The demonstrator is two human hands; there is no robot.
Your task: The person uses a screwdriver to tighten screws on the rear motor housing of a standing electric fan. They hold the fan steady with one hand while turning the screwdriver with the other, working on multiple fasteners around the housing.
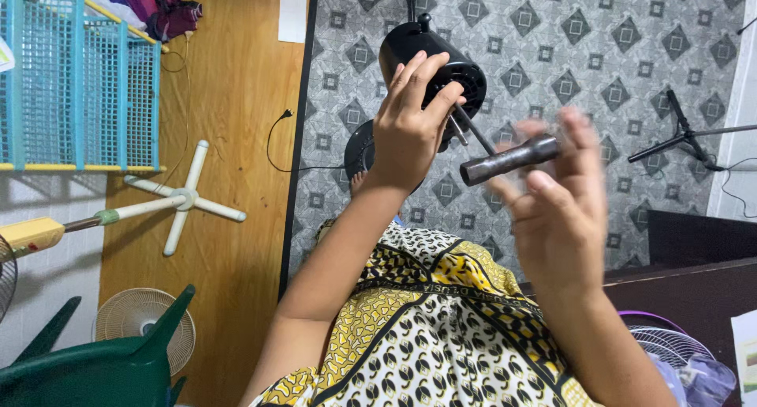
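Two hands meet at a black fan motor (pixel 430 60), raised above the lap: left hand (pixel 406 127) cups its rounded housing, fingers together; right hand (pixel 560 210), blurred, seemingly pinches a dark metal tube (pixel 509 159). Patterned floor (pixel 615 52) around lies open.

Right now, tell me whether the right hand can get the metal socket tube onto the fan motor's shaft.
Probably yes. The right hand holds the metal socket tube just beside the bare shaft, nothing between them, while the left hand steadies the black fan motor.
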